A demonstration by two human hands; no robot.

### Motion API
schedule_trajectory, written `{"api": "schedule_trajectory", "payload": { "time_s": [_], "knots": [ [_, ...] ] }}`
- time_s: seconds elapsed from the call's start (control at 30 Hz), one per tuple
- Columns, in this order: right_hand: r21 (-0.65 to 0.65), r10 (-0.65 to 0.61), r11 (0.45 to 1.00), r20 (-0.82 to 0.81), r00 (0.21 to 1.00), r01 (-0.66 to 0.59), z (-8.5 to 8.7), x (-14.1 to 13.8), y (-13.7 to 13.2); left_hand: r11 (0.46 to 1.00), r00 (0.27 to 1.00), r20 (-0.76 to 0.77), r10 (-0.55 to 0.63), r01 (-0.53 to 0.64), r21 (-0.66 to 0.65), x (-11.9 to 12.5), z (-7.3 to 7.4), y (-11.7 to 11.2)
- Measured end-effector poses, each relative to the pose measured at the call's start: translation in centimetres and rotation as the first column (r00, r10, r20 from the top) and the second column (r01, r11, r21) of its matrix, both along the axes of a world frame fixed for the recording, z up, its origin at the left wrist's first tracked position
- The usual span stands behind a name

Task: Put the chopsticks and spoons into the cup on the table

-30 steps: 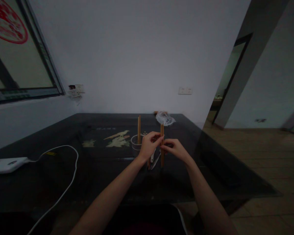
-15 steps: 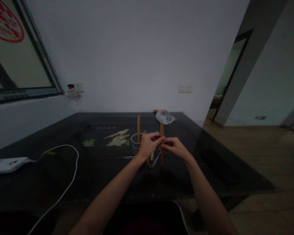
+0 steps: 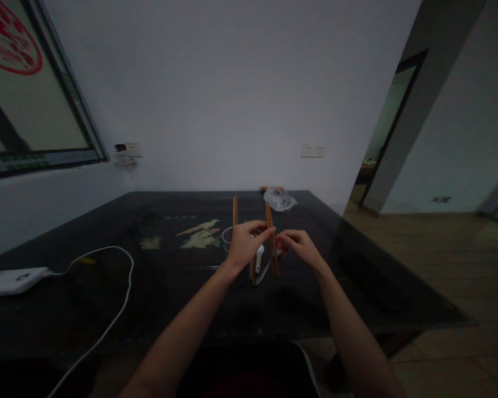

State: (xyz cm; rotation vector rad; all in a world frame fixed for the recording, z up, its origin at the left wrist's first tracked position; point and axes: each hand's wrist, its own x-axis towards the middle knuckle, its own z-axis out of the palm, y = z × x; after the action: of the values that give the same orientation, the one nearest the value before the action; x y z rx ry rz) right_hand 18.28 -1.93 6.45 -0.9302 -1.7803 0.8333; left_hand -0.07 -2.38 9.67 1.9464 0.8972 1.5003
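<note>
Since the earlier frame, the chopsticks (image 3: 269, 216) have been tilted from upright, tops leaning left. They are pinched by the closed fingers of the left hand (image 3: 244, 246) above the bench (image 3: 170, 287), right of the cup (image 3: 227, 237). The right hand (image 3: 301, 249) is curled just beside them, and whether it grips cannot be told.

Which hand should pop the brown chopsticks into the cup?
Left, probably: the left hand pinches the chopsticks and sits right beside the cup, while the right hand is on the far side of them.
</note>
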Motion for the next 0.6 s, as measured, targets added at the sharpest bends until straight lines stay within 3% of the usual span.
{"api": "schedule_trajectory", "payload": {
  "time_s": [0.2, 0.4, 0.5, 0.6],
  "knots": [
    [0.023, -0.142, 0.989, -0.096, 0.985, 0.145, -0.8, -0.1, 1.0, 0.992, 0.986, 0.126, 0.105, -0.112, 0.050, -4.0, 3.8, -0.6],
    [-0.013, -0.138, 0.990, -0.078, 0.987, 0.138, -1.8, -2.3, 1.7, 0.948, 0.939, 0.238, 0.246, -0.285, 0.143, -8.2, 7.1, 1.5],
    [-0.032, -0.131, 0.991, -0.069, 0.989, 0.129, -2.4, -3.8, 2.3, 0.930, 0.925, 0.240, 0.293, -0.335, 0.154, -9.6, 7.4, 3.7],
    [-0.017, -0.127, 0.992, -0.044, 0.991, 0.126, -3.1, -5.2, 3.2, 0.940, 0.939, 0.149, 0.310, -0.327, 0.102, -10.6, 6.3, 6.6]
  ]
}}
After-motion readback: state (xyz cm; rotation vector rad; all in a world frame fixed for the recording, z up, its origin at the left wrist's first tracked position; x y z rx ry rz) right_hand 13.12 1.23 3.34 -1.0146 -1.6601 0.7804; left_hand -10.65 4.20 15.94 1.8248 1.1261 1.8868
